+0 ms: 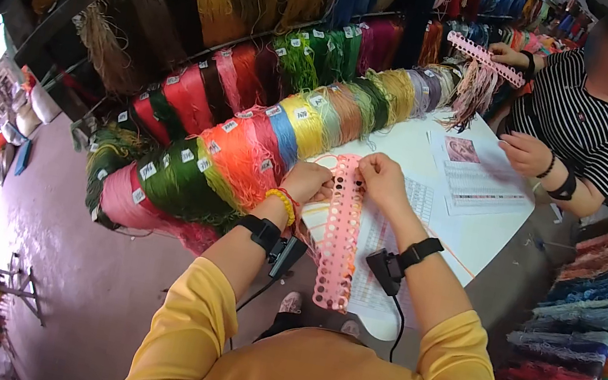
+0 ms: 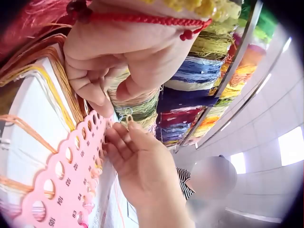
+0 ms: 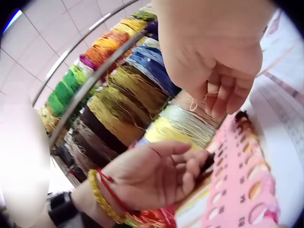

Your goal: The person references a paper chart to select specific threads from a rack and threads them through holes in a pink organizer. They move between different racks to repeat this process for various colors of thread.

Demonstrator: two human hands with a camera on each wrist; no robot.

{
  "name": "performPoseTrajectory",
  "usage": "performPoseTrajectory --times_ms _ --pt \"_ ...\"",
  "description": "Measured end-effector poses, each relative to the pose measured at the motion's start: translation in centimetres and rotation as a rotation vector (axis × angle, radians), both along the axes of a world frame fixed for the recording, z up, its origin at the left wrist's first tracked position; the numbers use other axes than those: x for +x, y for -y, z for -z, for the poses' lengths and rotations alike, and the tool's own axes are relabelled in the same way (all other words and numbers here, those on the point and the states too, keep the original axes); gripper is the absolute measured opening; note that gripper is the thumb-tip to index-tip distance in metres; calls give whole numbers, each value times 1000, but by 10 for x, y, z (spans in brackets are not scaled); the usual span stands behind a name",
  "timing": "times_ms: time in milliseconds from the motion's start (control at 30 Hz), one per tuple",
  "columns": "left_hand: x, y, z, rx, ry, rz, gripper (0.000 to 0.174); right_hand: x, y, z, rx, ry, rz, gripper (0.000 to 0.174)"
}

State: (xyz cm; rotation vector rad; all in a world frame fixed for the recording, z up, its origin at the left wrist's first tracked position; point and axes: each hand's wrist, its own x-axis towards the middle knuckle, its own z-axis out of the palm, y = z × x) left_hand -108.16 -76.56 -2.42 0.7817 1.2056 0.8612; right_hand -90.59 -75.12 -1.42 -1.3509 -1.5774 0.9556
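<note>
While your left hand gripped the top of the pink card, which ran toward 6 o'clock on the white table, your right hand pinched a thin thread. I think you were at the step of looping it through 1 hole. The next move called for a slow, steady pull.

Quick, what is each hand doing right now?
Left hand: fingers curled on the pink plastic holed thread card.
Right hand: pinching a thin pale thread loop.

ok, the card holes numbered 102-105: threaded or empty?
Empty. In the left wrist view those holes in the pink card show plain white through, nothing tied in them.
</note>
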Motion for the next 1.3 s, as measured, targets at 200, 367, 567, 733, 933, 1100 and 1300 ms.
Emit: performPoseTrajectory --times_ms 200,367,567,733,933,1100,1300 --pt "0 -17 -3 -42 -65 147 11 -13 -3 12 -91 68 118 14" --pt "5 -22 -9 33 -111 167 10 -15 -3 11 -18 233 142 18" --pt "14 -27 3 127 -61 103 19 -24 -1 1 70 425 178 16" --pt "12 -30 19 231 -73 117 21 -32 0 3 188 482 126 15" --pt "11 -30 27 227 -58 83 17 -37 8 -5 199 508 77 14" --pt "2 -25 12 211 -188 122 13 -38 13 -6 165 424 48 14" --pt "-30 -1 -33 59 589 204 12 -34 13 0 206 548 11 11"
